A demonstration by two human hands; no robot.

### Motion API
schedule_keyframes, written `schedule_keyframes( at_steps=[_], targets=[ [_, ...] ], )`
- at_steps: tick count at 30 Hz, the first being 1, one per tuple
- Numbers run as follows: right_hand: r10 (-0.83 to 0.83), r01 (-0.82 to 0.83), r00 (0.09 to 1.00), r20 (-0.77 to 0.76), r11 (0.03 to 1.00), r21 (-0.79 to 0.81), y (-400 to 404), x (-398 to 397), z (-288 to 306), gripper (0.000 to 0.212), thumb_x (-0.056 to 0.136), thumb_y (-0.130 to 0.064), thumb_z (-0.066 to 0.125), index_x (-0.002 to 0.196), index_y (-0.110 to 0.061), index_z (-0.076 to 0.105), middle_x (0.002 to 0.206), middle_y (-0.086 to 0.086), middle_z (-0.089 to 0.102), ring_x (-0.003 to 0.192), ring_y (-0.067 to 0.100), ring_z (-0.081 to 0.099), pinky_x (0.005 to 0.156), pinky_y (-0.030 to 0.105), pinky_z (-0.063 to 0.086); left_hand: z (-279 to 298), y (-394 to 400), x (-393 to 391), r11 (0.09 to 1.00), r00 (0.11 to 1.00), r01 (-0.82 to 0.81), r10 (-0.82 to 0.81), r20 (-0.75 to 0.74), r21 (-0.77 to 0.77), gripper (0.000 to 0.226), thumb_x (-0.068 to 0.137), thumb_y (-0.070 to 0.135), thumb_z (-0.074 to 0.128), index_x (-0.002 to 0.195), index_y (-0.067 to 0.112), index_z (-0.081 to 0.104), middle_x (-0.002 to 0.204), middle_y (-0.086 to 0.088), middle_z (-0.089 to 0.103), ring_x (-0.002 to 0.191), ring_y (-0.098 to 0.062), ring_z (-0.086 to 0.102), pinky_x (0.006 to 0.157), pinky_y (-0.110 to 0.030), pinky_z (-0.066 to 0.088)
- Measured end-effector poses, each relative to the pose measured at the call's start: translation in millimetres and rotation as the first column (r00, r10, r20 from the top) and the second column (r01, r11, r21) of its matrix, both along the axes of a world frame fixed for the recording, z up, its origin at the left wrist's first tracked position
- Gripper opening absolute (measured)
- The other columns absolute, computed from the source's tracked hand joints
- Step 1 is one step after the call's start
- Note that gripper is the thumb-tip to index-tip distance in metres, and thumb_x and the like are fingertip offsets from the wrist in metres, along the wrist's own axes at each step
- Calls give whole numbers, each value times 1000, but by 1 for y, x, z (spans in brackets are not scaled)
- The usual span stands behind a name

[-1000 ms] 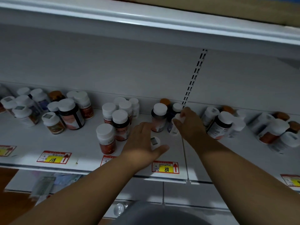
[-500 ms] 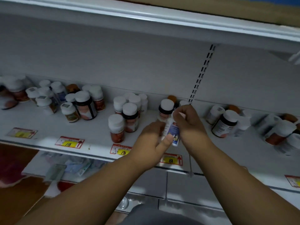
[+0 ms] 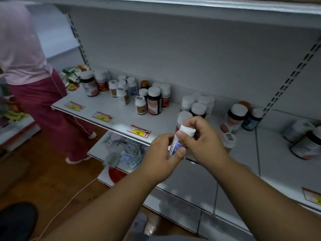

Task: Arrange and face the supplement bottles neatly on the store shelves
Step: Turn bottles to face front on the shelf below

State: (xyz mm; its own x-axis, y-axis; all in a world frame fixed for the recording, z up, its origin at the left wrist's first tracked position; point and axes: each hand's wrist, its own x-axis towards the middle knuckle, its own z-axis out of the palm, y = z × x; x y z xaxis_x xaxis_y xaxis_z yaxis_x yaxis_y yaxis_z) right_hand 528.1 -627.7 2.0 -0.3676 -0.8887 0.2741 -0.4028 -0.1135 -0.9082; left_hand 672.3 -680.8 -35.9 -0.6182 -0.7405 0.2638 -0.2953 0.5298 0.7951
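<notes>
Bottle [image 3: 180,141] lifted clear of shelf [image 3: 121,117]; left hand [image 3: 163,153] grips body, right hand [image 3: 201,136] pinches cap; near-upright, cap tilted right.

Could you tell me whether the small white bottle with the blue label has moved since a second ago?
Yes. The bottle has come off the shelf, toward the person, and is now held by both hands in front of the shelf's edge.
</notes>
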Motion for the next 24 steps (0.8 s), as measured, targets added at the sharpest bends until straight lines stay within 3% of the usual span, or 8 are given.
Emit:
schedule_keyframes(
  at_steps=[3,7,11,15,20,24],
  targets=[
    [-72,73,995,-69,997,24,-39,25,-5,22,73,-40,71,87,-36,53,82,-13,61,76,10,60,72,38,54,-6,-36,23,999,999,24,-23,27,-36,52,85,64,47,115,23,56,107,6,56,101,-13,54,81,-42,49],
    [-143,157,962,-232,987,42,-102,58,-10,24,76,-32,73,87,-32,50,84,-13,59,78,9,57,69,29,49,-12,-107,61,991,978,-9,37,207,-136,57,82,63,50,122,22,54,113,5,57,106,-15,52,90,-37,44],
    [-177,242,918,-355,959,146,-163,87,-18,28,79,-31,70,94,-26,47,90,-5,54,78,15,52,61,25,34,-16,-174,88,981,918,26,53,394,-193,64,84,58,56,131,15,49,123,-5,54,113,-22,49,94,-35,41],
    [-240,377,867,-436,889,261,-204,100,-27,31,81,-37,69,80,-23,41,74,-9,42,61,5,41,49,20,23,-19,-213,87,956,900,100,31,435,-275,42,80,52,55,106,19,59,101,-5,59,96,-25,55,78,-37,46],
    [-293,444,871,-396,814,374,-229,98,-41,44,80,-43,69,68,-30,28,70,-9,33,59,7,36,49,25,19,-42,-237,83,924,879,146,42,475,-352,51,80,52,53,115,16,59,108,-3,59,102,-24,52,85,-37,42],
    [-240,386,897,-371,834,394,-238,106,-43,40,78,-42,65,69,-30,27,72,-7,31,58,9,33,50,26,22,-52,-249,84,926,912,141,16,411,-350,38,70,36,60,98,10,66,95,-9,61,93,-32,55,76,-38,45]
  ],
)
